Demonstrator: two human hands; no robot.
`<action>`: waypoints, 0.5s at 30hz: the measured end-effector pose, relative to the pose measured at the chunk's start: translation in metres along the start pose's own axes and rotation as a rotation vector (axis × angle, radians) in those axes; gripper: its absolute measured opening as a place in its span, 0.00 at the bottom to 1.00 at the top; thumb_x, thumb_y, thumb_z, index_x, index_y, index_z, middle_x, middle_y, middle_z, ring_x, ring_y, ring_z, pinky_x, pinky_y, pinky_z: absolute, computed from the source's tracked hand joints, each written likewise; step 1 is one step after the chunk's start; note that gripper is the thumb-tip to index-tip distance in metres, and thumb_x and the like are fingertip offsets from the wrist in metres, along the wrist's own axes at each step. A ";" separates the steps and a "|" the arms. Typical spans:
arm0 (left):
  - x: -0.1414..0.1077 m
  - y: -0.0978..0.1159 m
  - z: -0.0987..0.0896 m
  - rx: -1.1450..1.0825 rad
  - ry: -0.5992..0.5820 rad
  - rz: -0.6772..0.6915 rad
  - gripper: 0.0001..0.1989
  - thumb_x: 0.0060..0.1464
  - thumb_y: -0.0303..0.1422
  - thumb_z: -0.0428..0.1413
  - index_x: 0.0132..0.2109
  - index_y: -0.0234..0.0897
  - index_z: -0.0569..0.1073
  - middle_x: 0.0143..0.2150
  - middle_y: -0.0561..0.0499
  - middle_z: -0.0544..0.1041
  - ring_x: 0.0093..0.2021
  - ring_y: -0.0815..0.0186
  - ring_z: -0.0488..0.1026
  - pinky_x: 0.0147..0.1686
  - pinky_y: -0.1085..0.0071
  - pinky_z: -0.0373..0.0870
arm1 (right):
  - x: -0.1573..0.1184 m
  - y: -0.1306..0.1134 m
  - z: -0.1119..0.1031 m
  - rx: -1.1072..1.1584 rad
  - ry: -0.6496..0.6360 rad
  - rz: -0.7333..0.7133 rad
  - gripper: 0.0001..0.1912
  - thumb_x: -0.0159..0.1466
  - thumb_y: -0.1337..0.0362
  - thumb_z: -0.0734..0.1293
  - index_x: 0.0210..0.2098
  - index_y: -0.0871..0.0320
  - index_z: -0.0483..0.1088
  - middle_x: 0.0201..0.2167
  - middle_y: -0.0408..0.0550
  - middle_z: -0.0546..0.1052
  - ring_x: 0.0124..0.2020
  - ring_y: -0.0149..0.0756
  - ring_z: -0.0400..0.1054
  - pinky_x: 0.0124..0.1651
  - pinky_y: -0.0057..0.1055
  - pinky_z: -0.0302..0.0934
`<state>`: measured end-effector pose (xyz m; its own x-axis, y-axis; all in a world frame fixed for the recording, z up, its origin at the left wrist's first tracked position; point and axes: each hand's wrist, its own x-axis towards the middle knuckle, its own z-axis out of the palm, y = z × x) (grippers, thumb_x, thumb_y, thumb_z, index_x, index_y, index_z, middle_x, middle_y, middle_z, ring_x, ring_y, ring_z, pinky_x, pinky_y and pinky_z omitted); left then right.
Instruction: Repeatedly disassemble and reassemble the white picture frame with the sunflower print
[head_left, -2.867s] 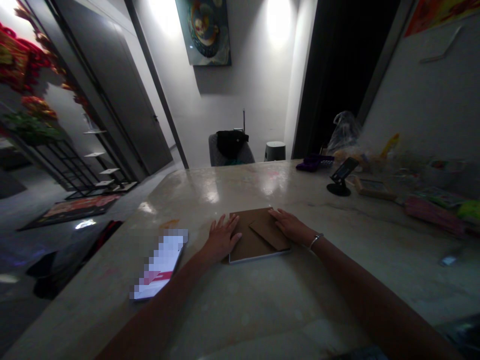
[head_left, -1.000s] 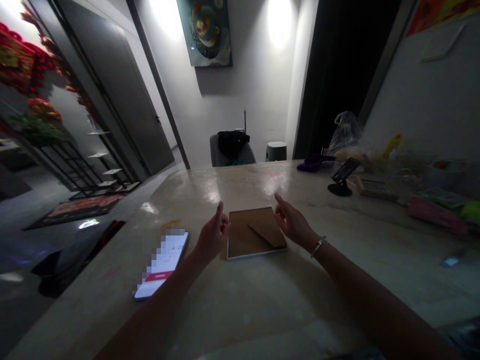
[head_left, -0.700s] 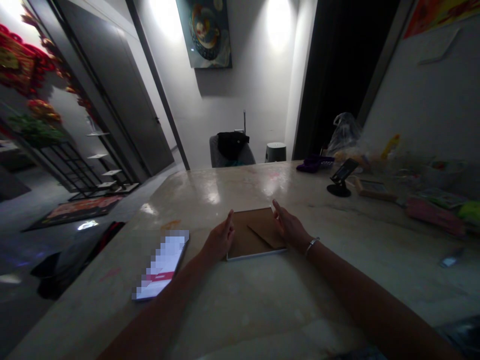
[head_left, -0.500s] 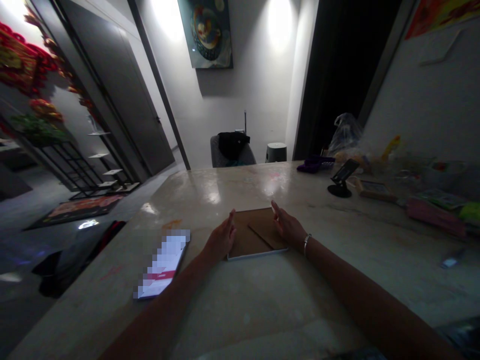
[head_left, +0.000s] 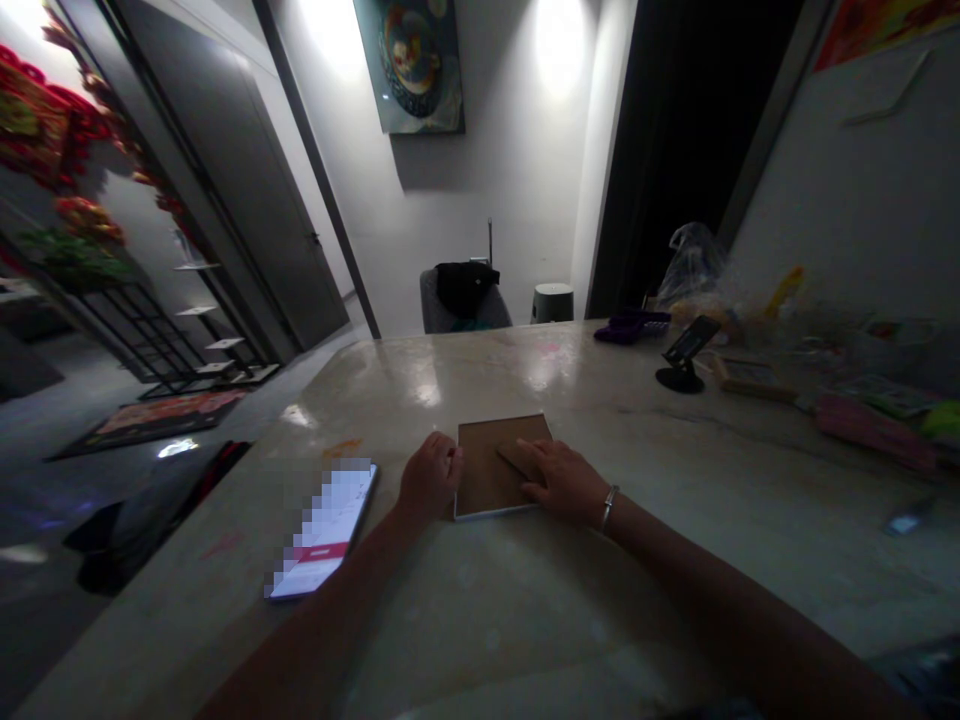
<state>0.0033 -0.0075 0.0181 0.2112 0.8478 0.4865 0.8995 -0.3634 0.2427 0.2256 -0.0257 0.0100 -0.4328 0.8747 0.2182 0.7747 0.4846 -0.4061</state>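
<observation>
Setting: We look down from head height across a pale stone worktop [head_left: 660,560] in a dim room.

Left hand [head_left: 431,478]: We see it curled loosely, knuckles up, at the 9 o'clock edge of the frame. We cannot tell whether it grips that edge.

Right hand [head_left: 562,483]: We see it released, lying open and nearly flat, with its fingers [head_left: 529,458] on the brown backing. A thin bangle [head_left: 608,508] circles the wrist.

Main object: A flat square picture frame [head_left: 480,470] lies at the centre of the view, at our 12 o'clock. It has a brown back, a pale edge and an angled stand flap [head_left: 514,463] folded flat, partly under the right hand.

Beside it: A smartphone [head_left: 322,530] lies at the frame's 8 o'clock, just past the left hand, with its screen lit and blurred.

Farther along the worktop: At the frame's 2 o'clock are a black stand [head_left: 681,365] holding a dark device, a purple item [head_left: 626,327] and a plastic bag [head_left: 694,270]. A pink package [head_left: 874,435] lies at 3 o'clock.

Beyond: A chair [head_left: 435,300] with black cloth on it stands at 12 o'clock, below a round-patterned painting [head_left: 409,65].
</observation>
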 end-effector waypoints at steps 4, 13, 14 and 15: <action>-0.001 -0.004 0.002 -0.068 0.047 -0.084 0.10 0.54 0.34 0.41 0.29 0.39 0.62 0.28 0.52 0.65 0.29 0.67 0.65 0.29 0.71 0.62 | 0.001 0.000 0.001 0.033 0.014 0.016 0.28 0.57 0.68 0.60 0.57 0.62 0.54 0.49 0.60 0.67 0.49 0.47 0.59 0.49 0.42 0.53; -0.001 -0.012 0.015 -0.300 0.060 -0.185 0.14 0.55 0.40 0.42 0.42 0.38 0.64 0.37 0.50 0.69 0.30 0.69 0.68 0.32 0.71 0.66 | 0.011 0.004 -0.006 0.704 0.167 0.160 0.24 0.62 0.62 0.55 0.57 0.57 0.50 0.50 0.55 0.67 0.49 0.37 0.63 0.52 0.40 0.55; -0.001 -0.012 0.017 -0.317 0.038 -0.170 0.15 0.55 0.39 0.42 0.45 0.38 0.64 0.39 0.49 0.70 0.30 0.70 0.68 0.32 0.71 0.67 | 0.010 0.004 -0.006 0.796 0.141 0.174 0.24 0.62 0.61 0.54 0.57 0.57 0.49 0.50 0.55 0.67 0.48 0.36 0.64 0.51 0.40 0.56; -0.002 -0.011 0.019 -0.328 0.013 -0.153 0.15 0.55 0.39 0.43 0.47 0.38 0.63 0.41 0.49 0.69 0.31 0.70 0.68 0.33 0.70 0.67 | 0.010 0.004 -0.005 0.870 0.108 0.185 0.25 0.62 0.61 0.54 0.58 0.57 0.48 0.49 0.55 0.68 0.47 0.36 0.65 0.51 0.41 0.56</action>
<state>-0.0001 0.0021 -0.0018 0.0767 0.8978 0.4337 0.7496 -0.3388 0.5686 0.2267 -0.0151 0.0152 -0.2552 0.9556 0.1470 0.1856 0.1976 -0.9625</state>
